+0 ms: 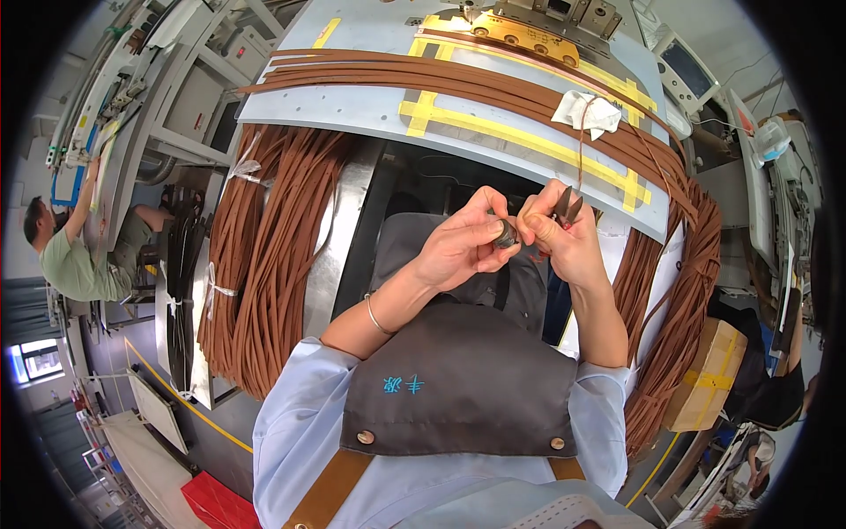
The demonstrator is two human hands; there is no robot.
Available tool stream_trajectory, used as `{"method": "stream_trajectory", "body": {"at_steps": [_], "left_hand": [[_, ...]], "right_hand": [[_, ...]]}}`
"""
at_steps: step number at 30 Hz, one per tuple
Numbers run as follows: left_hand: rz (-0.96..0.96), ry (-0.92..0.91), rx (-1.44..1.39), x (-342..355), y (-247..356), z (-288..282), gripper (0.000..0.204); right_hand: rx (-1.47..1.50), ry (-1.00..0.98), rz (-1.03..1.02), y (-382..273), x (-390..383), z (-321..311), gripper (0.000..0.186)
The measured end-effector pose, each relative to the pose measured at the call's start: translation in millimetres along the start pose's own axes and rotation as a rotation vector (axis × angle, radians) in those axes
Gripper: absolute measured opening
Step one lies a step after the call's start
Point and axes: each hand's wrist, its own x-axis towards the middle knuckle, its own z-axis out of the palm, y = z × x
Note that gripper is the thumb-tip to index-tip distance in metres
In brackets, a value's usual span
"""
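Observation:
In front of my chest, my left hand (463, 242) is closed, pinching a small dark round metal piece (506, 234) that looks like a bobbin case. My right hand (568, 238) is closed close beside it, and its thumb and fingertips meet at the metal piece's edge. Tucked in that same hand is a pair of thread snips (568, 207), dark blades pointing up and spread apart. A bit of red shows below the right fingers, likely their handle. Whether a thread runs between the fingertips is too small to tell.
Long brown strips (379, 70) lie across the pale worktable (352, 110), marked with yellow tape. A white cloth (589, 113) rests on them. Beyond is a machine with a brass-coloured plate (520, 37). Brown bundles (273, 264) hang at both sides. A cardboard box (705, 375) stands right; a co-worker (88, 256) is far left.

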Motion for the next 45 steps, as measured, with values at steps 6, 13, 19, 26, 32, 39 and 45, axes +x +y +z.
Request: {"method": "stream_trajectory", "body": {"at_steps": [6, 13, 19, 26, 32, 39, 45], "left_hand": [[0.014, -0.016, -0.017, 0.5, 1.4, -0.9, 0.012], [0.02, -0.033, 0.146, 2.6, 0.5, 0.0, 0.015], [0.072, -0.025, 0.229, 3.6, -1.8, -1.7, 0.017], [0.165, 0.034, 0.359, 1.5, -1.0, -2.5, 0.018], [0.186, 0.029, 0.357, 3.1, -0.7, -0.5, 0.018], [0.136, -0.005, 0.263, 1.4, 4.3, -1.9, 0.012], [0.038, 0.091, 0.334, 2.5, 13.2, -0.8, 0.005]], "right_hand": [[-0.044, 0.006, 0.0, -1.4, -1.5, -2.4, 0.015], [0.053, 0.021, -0.071, -13.3, 9.4, -1.0, 0.016], [0.037, 0.003, -0.119, -14.1, 16.4, 3.0, 0.015], [-0.014, -0.027, -0.216, -24.8, 7.5, 11.8, 0.01], [0.001, 0.075, -0.361, -20.7, 1.3, 6.7, 0.012], [0.05, 0.1, -0.343, -17.1, 11.4, -12.2, 0.014], [0.073, 0.121, -0.164, -16.7, 9.9, -8.1, 0.012]]}}
